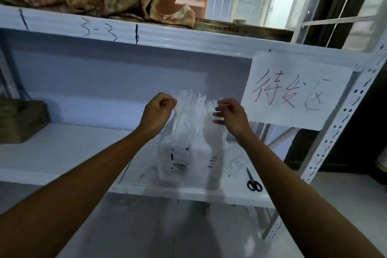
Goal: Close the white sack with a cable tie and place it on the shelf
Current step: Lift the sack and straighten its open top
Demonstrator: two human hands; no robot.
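Hands gather the sack's frayed mouth

Scissors (254,182) with black loop handles lie flat just right of the white sack (191,153). The woven, box-shaped sack stands upright on the smooth white metal shelf (62,153). Above it, the left hand (156,111) is fisted on the fringed top edge; the right hand (231,114) pinches the opposite edge. Behind the sack's right hangs a paper sign (293,90).
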